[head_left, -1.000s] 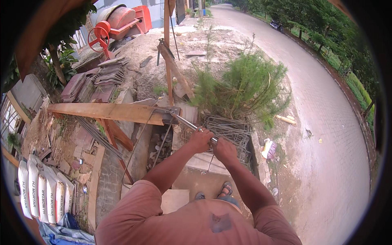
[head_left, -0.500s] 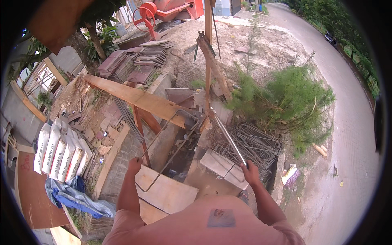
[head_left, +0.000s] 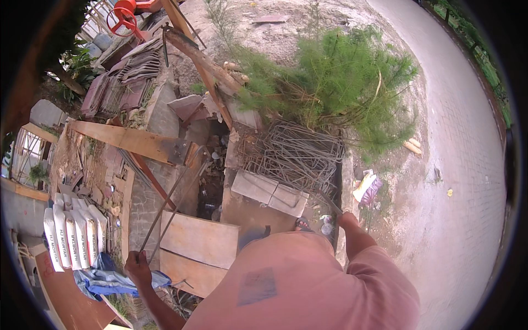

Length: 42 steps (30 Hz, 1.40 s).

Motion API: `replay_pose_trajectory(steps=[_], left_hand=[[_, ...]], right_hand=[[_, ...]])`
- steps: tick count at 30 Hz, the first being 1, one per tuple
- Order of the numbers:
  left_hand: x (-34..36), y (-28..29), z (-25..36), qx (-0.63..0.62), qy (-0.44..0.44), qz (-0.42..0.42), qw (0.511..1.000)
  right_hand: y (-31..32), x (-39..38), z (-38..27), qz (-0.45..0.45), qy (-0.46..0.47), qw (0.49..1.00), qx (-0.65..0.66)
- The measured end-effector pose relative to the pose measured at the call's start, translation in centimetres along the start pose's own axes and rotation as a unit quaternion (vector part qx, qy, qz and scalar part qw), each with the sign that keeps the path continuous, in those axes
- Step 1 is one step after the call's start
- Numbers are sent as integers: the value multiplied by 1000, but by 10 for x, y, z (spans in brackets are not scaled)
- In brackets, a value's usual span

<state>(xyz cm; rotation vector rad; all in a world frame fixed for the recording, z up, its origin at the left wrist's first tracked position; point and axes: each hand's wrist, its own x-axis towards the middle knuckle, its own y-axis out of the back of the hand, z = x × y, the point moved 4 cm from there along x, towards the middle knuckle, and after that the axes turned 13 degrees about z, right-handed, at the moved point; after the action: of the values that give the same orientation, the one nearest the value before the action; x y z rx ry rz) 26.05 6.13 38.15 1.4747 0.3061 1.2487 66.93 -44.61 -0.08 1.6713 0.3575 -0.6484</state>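
Observation:
My left hand (head_left: 137, 267), low on the left, is closed round a bent steel rod (head_left: 165, 204) with two long legs that slant up toward the wooden plank (head_left: 110, 135). My right hand (head_left: 347, 221), at the right of my body, grips a long metal bar (head_left: 333, 204) angled up-left over the edge of a pit. Just beyond it lies a pile of bent steel rectangles (head_left: 297, 151) beside two pale slabs (head_left: 254, 190). A dark metal piece (head_left: 177, 149) sits at the plank's right end.
Stacked white sacks (head_left: 74, 231) stand on the left above a blue tarp (head_left: 102, 283). Beyond are roof tiles (head_left: 135, 80), an orange mixer (head_left: 124, 19), upright timber posts (head_left: 212, 82) and a feathery shrub (head_left: 346, 93). Pale boards (head_left: 192, 236) lie before me; a paved road (head_left: 462, 176) runs along the right.
My hands have parted from their shared grip on the bar. The bent rod has moved down-left with my left hand, and the bar's far end has left the plank. My view has tipped downward.

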Motion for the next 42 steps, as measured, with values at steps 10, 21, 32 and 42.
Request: replay_pose_trajectory(steps=[10, 21, 32, 42], left_hand=[[-36, -179, 182, -40, -191, -268, 943], [40, -328, 360, -194, -404, -58, 892], [-198, -360, 208, -195, -255, -504, 802], [-220, -306, -90, -204, 231, -327, 893]], right_hand=[[-80, -7, 174, -40, -47, 997, -54], [-66, -55, 181, 39, -68, 991, 109], [-141, -13, 244, -46, -99, 994, -3], [-85, 90, 24, -157, 246, 927, -236]])
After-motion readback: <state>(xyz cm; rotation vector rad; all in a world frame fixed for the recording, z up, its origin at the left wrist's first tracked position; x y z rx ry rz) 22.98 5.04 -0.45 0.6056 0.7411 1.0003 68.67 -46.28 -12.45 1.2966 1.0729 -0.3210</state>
